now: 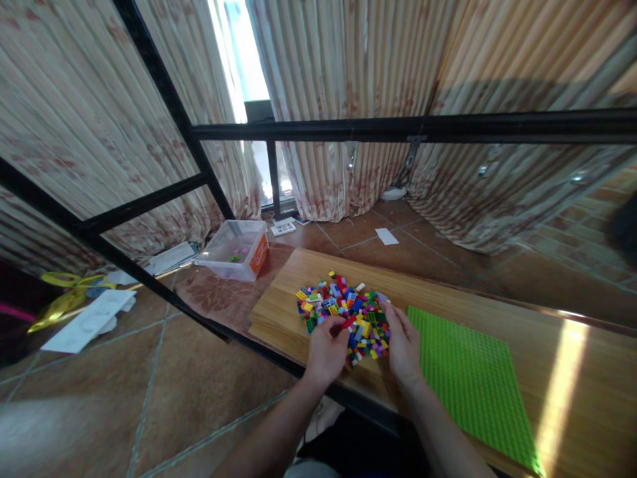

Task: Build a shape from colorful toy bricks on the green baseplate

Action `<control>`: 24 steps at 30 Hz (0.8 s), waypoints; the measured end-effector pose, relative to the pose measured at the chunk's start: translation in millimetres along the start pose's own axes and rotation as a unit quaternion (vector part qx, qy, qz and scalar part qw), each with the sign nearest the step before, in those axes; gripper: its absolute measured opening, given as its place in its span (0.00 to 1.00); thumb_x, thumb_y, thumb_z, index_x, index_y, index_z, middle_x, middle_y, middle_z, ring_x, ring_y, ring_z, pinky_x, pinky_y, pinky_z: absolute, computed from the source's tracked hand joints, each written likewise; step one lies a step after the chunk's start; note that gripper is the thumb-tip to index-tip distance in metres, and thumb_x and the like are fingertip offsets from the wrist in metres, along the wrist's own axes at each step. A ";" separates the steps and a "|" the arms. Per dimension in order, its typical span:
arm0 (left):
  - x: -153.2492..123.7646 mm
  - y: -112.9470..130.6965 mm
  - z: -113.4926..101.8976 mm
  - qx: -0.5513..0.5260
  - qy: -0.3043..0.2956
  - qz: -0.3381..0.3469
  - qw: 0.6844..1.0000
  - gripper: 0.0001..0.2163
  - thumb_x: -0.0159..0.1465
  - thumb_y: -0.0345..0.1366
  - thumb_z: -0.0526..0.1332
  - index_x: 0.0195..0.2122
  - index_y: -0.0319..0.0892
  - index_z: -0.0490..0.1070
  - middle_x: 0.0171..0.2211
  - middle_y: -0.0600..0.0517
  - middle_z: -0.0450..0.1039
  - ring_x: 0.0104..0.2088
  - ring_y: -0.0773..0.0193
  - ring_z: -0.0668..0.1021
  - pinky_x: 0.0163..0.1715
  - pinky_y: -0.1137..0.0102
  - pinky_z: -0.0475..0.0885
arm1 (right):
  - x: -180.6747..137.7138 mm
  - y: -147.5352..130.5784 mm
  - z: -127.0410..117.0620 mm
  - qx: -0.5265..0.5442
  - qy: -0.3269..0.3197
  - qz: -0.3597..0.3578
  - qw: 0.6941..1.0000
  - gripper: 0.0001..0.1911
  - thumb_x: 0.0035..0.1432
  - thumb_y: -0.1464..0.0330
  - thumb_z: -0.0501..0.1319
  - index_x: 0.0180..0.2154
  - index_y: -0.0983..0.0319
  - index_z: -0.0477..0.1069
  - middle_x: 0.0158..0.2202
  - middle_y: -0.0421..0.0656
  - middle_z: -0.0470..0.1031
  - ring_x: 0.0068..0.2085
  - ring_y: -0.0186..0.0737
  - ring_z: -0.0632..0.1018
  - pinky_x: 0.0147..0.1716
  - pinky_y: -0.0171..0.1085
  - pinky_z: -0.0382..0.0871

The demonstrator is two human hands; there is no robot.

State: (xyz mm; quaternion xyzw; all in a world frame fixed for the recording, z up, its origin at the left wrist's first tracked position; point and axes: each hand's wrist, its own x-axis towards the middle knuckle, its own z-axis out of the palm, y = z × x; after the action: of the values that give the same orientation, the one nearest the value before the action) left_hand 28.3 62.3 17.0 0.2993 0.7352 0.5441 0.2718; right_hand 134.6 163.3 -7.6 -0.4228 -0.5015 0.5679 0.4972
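A pile of small colourful toy building bricks is heaped on the wooden tabletop. At the pile's near left side is my left hand, its thumb and fingers closed on a red brick. My right hand rests along the pile's right edge with its fingers stretched forward. Its fingertips are beside a pale lilac brick at the heap's border; no brick is plainly gripped there. Just right of that hand lies a green studded baseplate, flat on the wood.
A clear plastic box with an orange label and a few pieces inside stands beyond the table's left end. A black metal frame crosses the view. White papers lie on the tiled floor, and curtains hang behind.
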 end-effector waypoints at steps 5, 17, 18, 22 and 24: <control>-7.0 8.1 1.6 -0.127 -0.006 -0.050 0.991 0.06 0.57 0.34 0.62 0.36 0.40 0.73 0.29 0.53 0.75 0.28 0.66 0.75 0.29 0.72 0.71 | -20.9 -25.1 -6.9 -0.082 -0.031 -0.046 0.995 0.21 0.53 0.56 0.65 0.46 0.58 0.77 0.49 0.46 0.77 0.46 0.44 0.75 0.44 0.41 0.69; -36.5 40.8 12.8 -0.303 -0.075 -0.143 0.939 0.08 0.52 0.35 0.67 0.32 0.39 0.71 0.25 0.55 0.73 0.24 0.69 0.74 0.26 0.74 0.70 | -44.0 -42.2 -5.4 0.095 -0.011 0.096 0.991 0.19 0.50 0.54 0.66 0.39 0.61 0.76 0.27 0.40 0.75 0.25 0.33 0.70 0.26 0.34 0.64; -36.6 42.0 12.6 -0.313 -0.077 -0.145 0.936 0.09 0.52 0.35 0.67 0.31 0.39 0.71 0.26 0.55 0.73 0.24 0.69 0.75 0.27 0.74 0.70 | -45.0 -41.2 -7.0 0.132 -0.013 0.127 0.983 0.20 0.49 0.54 0.67 0.39 0.61 0.76 0.29 0.39 0.75 0.25 0.32 0.71 0.24 0.33 0.64; -37.5 43.1 14.3 -0.291 -0.099 -0.141 0.941 0.10 0.53 0.38 0.67 0.32 0.39 0.71 0.23 0.55 0.72 0.23 0.68 0.75 0.25 0.73 0.70 | -52.7 -40.9 -6.4 0.126 -0.052 0.194 0.971 0.22 0.51 0.51 0.64 0.39 0.61 0.75 0.28 0.39 0.74 0.22 0.32 0.69 0.20 0.33 0.60; -38.8 41.8 16.5 -0.273 -0.097 -0.137 0.947 0.11 0.52 0.40 0.68 0.31 0.38 0.71 0.22 0.55 0.71 0.21 0.69 0.73 0.21 0.75 0.67 | -56.9 -41.4 -2.8 0.045 -0.056 0.129 0.989 0.20 0.52 0.51 0.63 0.36 0.61 0.75 0.28 0.39 0.74 0.25 0.33 0.71 0.24 0.33 0.63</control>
State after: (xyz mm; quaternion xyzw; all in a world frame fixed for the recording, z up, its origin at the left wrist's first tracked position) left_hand 72.4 53.8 55.8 0.1608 0.5625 0.6500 0.4850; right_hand 151.6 107.5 31.9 -0.4287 -0.4437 0.6724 0.4089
